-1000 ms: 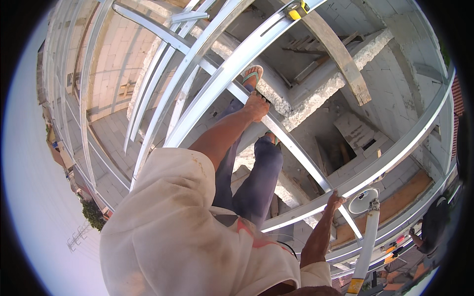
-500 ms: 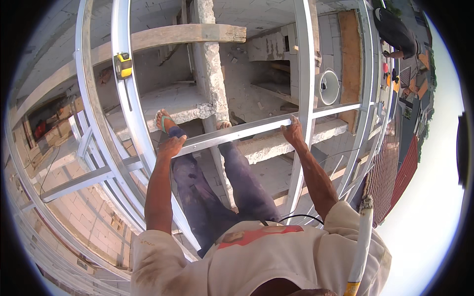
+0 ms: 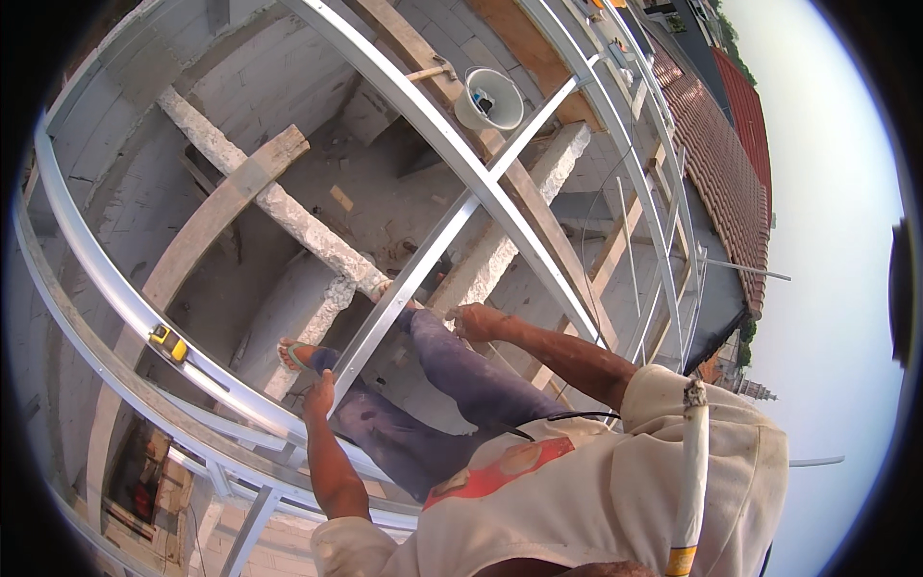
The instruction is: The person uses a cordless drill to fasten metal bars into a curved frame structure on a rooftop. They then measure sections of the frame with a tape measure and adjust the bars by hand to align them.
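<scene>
A silvery metal cross bar slants in front of me, over my legs. Near its lower end, my left hand is closed around it. My right hand is off the bar, just above my right knee, with its fingers bent together; what they hold, if anything, I cannot make out. The bar's far end meets a long metal channel. A yellow and black tape measure rests on the curved-looking metal channel to the left.
A pale bucket with small things inside stands beyond the long channel, beside a wooden-handled hammer. Rough concrete beams and a wooden plank cross open drops below. A lit-looking cigarette juts into the foreground. Tiled roofs lie right.
My right hand has let go of the cross bar and drawn back towards my knee. The left hand keeps its hold. The view has turned, and the person at the upper right has left it.
</scene>
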A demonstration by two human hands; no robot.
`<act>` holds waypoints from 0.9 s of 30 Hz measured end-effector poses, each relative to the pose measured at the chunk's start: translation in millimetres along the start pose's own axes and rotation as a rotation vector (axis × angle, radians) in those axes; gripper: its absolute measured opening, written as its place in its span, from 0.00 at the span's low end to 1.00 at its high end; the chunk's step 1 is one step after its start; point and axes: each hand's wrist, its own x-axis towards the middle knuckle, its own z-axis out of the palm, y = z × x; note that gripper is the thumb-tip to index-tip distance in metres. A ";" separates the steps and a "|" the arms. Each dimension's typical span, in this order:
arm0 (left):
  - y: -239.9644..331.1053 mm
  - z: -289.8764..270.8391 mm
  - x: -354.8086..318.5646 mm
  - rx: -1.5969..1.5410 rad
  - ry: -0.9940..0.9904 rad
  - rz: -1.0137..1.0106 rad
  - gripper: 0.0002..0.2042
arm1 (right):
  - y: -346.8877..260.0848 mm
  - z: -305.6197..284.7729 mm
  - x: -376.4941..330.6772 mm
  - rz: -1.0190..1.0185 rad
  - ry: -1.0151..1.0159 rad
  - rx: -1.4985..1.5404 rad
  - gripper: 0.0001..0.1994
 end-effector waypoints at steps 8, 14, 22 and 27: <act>-1.7 3.8 -2.1 -0.024 -0.020 0.019 0.42 | 37.5 -24.7 -19.4 0.171 0.082 0.074 0.19; -31.7 25.6 30.3 -0.055 0.073 0.108 0.38 | 27.0 -21.6 -7.5 0.132 -0.063 0.082 0.18; -26.5 69.4 61.9 -0.028 0.241 0.196 0.21 | 18.5 -34.8 35.5 -0.050 -0.190 -0.019 0.19; -18.2 48.8 41.0 0.136 0.178 0.338 0.19 | -15.6 -51.7 49.7 -0.076 -0.155 -0.001 0.16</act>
